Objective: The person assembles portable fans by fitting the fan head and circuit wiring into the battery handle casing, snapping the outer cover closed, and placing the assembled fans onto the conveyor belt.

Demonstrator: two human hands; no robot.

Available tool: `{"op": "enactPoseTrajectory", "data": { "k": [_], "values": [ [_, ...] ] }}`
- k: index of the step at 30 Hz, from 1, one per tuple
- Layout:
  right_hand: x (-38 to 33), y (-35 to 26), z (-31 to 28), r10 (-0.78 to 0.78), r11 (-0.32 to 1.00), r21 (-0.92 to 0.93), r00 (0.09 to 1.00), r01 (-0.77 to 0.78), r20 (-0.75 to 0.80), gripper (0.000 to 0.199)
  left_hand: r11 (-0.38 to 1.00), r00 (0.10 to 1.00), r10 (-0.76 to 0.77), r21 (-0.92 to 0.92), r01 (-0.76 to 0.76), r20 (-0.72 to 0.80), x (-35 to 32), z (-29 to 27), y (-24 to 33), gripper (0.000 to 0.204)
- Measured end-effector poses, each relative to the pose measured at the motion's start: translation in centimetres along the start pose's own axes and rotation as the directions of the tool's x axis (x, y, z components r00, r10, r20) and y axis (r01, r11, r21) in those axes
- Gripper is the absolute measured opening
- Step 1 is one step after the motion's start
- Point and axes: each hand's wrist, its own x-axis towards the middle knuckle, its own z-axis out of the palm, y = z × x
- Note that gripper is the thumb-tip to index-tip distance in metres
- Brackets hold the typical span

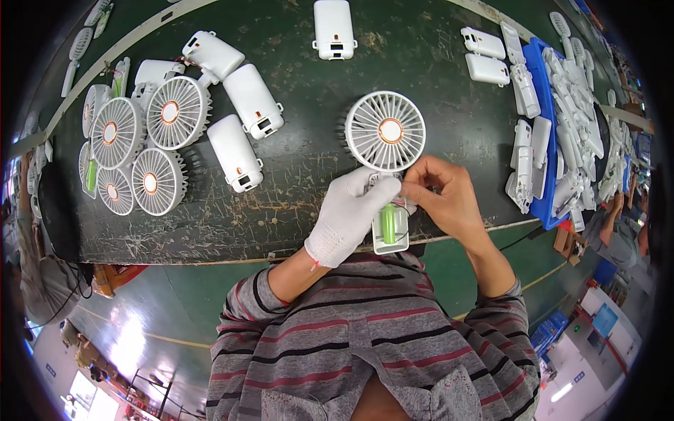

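My left hand (pixel 349 210), in a white knit glove, is closed around the neck of a white handheld fan (pixel 391 131). Its round, ribbed head with an orange-ringed hub rests beyond my hands. Toward me the handle housing (pixel 391 249) lies opened up, showing a green cylindrical battery (pixel 388 224) and thin dark wires. My bare right hand (pixel 447 199) pinches thumb and forefinger together at the neck, beside the left thumb and the wires. What lies between those fingertips is too small to make out.
Several white fans (pixel 116 133) stand clustered at the left, beside white oblong covers (pixel 235 153). One more cover (pixel 333 29) lies at the far middle. On the right a blue bin (pixel 544 133) is heaped with white housings, with loose shells (pixel 521 168) next to it. The table's front edge runs just before my body.
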Motion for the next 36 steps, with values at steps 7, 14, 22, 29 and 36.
{"op": "enactPoseTrajectory", "data": {
  "k": [7, 14, 22, 29, 36],
  "values": [
    [1.0, 0.2, -1.2, 0.087, 0.995, 0.042, 0.989, -0.092, 0.123, 0.009, 0.975, 0.995, -0.072, -0.217, 0.056, -0.068, 0.1, 1.5, 0.7, 0.022],
    [-0.6, -1.1, 0.6, -0.299, 0.931, -0.24, 0.952, 0.275, -0.066, 0.012, 0.981, 0.975, 0.091, -0.149, -0.123, -0.204, 0.9, 1.7, 0.2, 0.018],
    [-0.3, -1.3, 1.1, -0.608, 0.662, -0.595, 0.791, 0.457, -0.069, 0.015, 0.976, 0.956, 0.181, -0.074, -0.203, -0.229, 1.9, 1.8, 0.3, 0.019],
    [0.1, -1.0, 0.6, -0.646, 0.631, -0.575, 0.763, 0.52, -0.019, 0.018, 0.974, 0.96, 0.178, -0.099, -0.203, -0.216, 2.1, 1.9, 1.0, 0.02],
    [0.1, -0.9, 0.6, -0.563, 0.732, -0.521, 0.82, 0.44, -0.098, 0.012, 0.965, 0.965, 0.168, -0.165, -0.202, -0.2, 1.8, 2.2, 0.9, 0.02]
  ]
}}
